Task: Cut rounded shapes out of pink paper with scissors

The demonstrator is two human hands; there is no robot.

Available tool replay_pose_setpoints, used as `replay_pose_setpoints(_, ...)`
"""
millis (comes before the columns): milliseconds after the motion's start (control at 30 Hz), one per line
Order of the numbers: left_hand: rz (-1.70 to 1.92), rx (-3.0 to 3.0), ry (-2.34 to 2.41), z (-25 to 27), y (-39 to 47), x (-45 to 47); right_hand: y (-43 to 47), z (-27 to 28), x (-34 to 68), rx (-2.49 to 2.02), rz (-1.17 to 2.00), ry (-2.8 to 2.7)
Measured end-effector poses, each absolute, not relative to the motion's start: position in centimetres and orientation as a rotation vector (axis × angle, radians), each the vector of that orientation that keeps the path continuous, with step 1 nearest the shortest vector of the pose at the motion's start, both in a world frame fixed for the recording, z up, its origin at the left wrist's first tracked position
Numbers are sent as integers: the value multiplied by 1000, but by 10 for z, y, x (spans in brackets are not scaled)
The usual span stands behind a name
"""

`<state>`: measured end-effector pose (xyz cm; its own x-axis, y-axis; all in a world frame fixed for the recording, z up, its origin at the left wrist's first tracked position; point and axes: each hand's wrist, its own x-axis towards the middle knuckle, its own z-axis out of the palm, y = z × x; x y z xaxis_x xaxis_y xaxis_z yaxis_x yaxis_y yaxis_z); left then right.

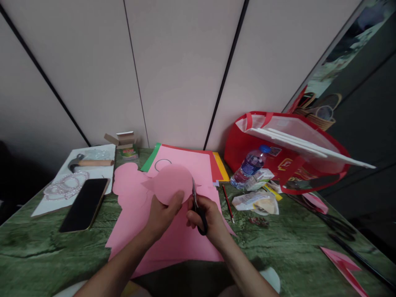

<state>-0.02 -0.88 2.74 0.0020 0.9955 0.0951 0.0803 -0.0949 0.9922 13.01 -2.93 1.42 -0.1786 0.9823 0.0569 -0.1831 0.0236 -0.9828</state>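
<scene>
I watch the left hand (163, 213) pinch a round pink paper disc (173, 181) above flat pink paper sheets (173, 249), the right hand (208, 212) gripping black-handled metal scissors (194, 193) beside its edge; twisting the disc (it looks flimsy) could, I judge, cause a nick.

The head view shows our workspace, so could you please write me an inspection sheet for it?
Surface: green patterned tabletop.
Things in work: pink paper disc; scissors, blades at the disc's right edge; pink sheets underneath.
Clutter: phone and hammer at left; red pencil and bottle at right.
Hands: left hand grips the disc; right hand holds the scissors by their handles.
Cables: nothing seen.
Surroundings: pale panelled wall behind; red bag at right.
</scene>
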Motion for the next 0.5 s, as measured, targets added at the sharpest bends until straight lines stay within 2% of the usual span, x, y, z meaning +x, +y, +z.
replay_pose_setpoints(500, 1281, 1388, 1290, 29, -9, 1, -31, 12, 127, -913, 1431, -1203)
